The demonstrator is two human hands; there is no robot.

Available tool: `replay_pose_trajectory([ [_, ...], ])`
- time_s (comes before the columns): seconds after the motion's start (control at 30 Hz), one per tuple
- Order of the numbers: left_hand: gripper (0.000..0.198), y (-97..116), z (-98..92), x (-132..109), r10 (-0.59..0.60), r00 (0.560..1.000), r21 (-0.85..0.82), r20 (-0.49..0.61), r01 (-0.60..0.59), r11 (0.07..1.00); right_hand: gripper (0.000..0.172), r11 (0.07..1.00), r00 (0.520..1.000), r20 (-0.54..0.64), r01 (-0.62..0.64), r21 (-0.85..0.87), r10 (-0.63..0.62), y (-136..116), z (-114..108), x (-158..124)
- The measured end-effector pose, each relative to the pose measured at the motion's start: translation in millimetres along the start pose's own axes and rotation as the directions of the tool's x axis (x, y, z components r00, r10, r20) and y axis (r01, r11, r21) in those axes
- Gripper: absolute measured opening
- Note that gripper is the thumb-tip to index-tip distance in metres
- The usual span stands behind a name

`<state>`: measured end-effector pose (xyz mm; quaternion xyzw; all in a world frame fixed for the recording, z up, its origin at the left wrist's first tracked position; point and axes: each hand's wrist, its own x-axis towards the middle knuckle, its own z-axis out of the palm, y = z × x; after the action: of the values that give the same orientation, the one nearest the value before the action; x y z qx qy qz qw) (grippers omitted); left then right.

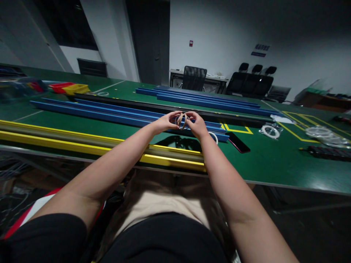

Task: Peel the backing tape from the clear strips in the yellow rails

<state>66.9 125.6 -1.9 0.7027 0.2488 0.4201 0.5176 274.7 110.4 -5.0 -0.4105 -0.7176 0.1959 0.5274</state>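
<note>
Above the green table, my left hand [166, 122] and my right hand [196, 124] meet around a small ring-shaped roll [181, 121] with tan bands, perhaps tape. Fingers and thumbs of both hands are closed on its two sides. The roll is too small and blurred to make out in detail. Blue channel rails [123, 114] lie just beyond and beneath my hands. A white ring [214, 137] shows partly from behind my right wrist. Nearer to me runs a yellow rail [172, 160] along the table's front edge, partly covered by my left forearm.
A phone [238, 142] lies right of my hands. Farther right are a bagged white roll [270, 130], several wrapped rolls [319, 132] and a dark power strip [329, 152]. Red [59, 87] and yellow bins [76, 88] stand at the back left. More blue rails [205, 100] lie behind.
</note>
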Motion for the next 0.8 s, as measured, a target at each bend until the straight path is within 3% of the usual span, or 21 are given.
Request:
replay_pose_trajectory([
  [0.13, 0.089, -2.1, -0.8, 2.0, 0.066, 0.996, 0.082, -0.061, -0.061, 0.995, 0.046, 0.957, 0.982, 0.11, -0.177, 0.231, 0.155, 1.6, 5.3, -0.4],
  [0.23, 0.087, -2.7, -0.9, 2.2, 0.087, 0.994, 0.107, -0.07, -0.079, 0.991, 0.058, 0.934, 0.967, 0.159, -0.236, 0.267, 0.199, 2.1, 8.7, -3.4],
  [0.33, 0.086, -4.6, -1.6, 2.7, 0.091, 0.991, 0.108, -0.095, -0.08, 0.991, 0.059, 0.953, 0.982, 0.068, -0.187, 0.24, 0.176, 4.6, 8.0, -4.5],
  [0.43, 0.086, -6.7, -2.5, 3.4, 0.106, 0.989, 0.111, -0.107, -0.094, 0.989, 0.063, 0.973, 0.997, -0.018, -0.069, 0.222, 0.075, 7.9, 5.3, -2.9],
  [0.57, 0.087, -5.3, -1.8, 2.7, 0.128, 0.988, 0.115, -0.086, -0.117, 0.986, 0.069, 0.982, 1.0, 0.014, 0.019, 0.19, -0.022, 8.4, 3.4, -1.1],
  [0.8, 0.085, 1.1, 1.4, 0.5, 0.172, 0.98, 0.189, -0.102, -0.151, 0.97, 0.066, 0.995, 1.0, 0.02, 0.005, 0.1, -0.007, 7.9, 2.5, -0.2],
])
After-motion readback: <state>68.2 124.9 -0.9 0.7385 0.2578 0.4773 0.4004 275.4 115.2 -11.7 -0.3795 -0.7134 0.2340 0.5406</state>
